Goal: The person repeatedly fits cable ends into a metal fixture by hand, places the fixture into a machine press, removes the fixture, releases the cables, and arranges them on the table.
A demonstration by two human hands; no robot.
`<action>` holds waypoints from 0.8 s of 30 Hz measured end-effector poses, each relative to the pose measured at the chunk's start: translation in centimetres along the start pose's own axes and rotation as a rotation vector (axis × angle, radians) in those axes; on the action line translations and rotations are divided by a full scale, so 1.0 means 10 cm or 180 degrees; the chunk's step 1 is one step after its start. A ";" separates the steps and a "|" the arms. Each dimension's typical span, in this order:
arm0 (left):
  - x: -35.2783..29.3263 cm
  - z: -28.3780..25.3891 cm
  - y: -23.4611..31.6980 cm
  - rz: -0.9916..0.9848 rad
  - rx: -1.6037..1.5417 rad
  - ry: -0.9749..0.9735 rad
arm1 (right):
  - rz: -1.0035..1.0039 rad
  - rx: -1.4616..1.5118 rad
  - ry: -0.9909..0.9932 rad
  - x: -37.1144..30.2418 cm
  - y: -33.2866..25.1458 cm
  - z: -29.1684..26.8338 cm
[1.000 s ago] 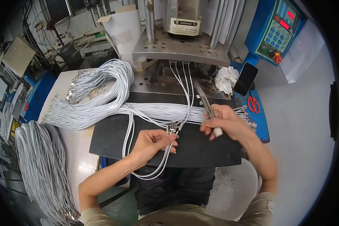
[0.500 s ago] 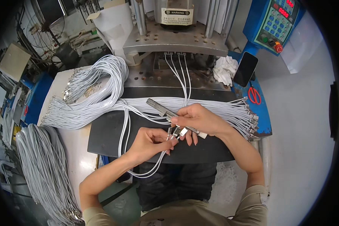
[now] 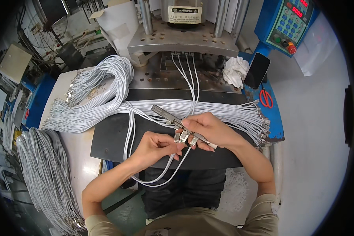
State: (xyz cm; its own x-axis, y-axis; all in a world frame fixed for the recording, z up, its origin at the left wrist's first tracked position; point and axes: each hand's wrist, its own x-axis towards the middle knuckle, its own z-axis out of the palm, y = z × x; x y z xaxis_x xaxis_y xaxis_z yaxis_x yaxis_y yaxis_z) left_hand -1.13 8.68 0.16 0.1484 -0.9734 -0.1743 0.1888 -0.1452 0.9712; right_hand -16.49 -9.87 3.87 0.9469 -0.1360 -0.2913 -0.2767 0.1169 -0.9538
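My right hand (image 3: 214, 131) grips a narrow metal bar fixture (image 3: 164, 114), tilted from upper left to lower right above the black work surface. A metal-ended cable connector (image 3: 193, 141) sits against the bar near my right fingertips, its white cable trailing down. My left hand (image 3: 155, 149) is closed, thumb and fingers pinching white cables just behind their metal connectors (image 3: 183, 136), close under the bar. The cables (image 3: 155, 184) loop below my left hand and back up across the surface. Whether the connectors are seated in the bar is too small to tell.
A thick bundle of white cables (image 3: 220, 112) lies across the black surface (image 3: 110, 143). Another bundle (image 3: 47, 169) hangs at left. Behind stands a press (image 3: 181, 39) with several cables in it. A phone (image 3: 257, 70), red-handled scissors (image 3: 266, 99) and blue control panel (image 3: 289, 25) are right.
One connector has separated from the bunch at my left fingers and now sits by my right fingertips at the bar. Its cable hangs apart from the others.
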 end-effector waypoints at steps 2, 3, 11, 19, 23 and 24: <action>0.01 0.00 0.00 0.0055 -0.0004 0.0056 | 0.0000 0.0138 0.0059 0.00 0.03 0.02; 0.01 0.01 0.01 0.0058 -0.0004 0.0051 | 0.0001 0.0278 0.0115 -0.01 0.04 0.03; 0.01 -0.02 0.01 -0.0085 -0.0775 0.0253 | -0.0283 0.0132 0.0176 -0.05 -0.02 0.04; -0.03 -0.02 0.02 0.0052 -0.0829 0.0754 | -0.0204 -0.0028 0.0434 -0.12 -0.09 0.00; -0.02 -0.02 0.01 -0.0050 -0.0722 0.0702 | -0.0247 -0.0305 0.0405 -0.14 -0.11 0.02; -0.03 -0.02 0.01 -0.0023 -0.0728 0.0694 | -0.0248 -0.0388 0.0380 -0.14 -0.10 0.02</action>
State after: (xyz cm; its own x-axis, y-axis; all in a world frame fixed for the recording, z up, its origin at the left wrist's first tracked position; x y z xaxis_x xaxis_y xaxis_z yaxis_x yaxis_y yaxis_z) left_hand -0.99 8.97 0.29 0.3464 -0.9080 -0.2358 0.4002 -0.0842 0.9125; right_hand -17.53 -9.58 5.30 0.9421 -0.2565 -0.2160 -0.2280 -0.0178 -0.9735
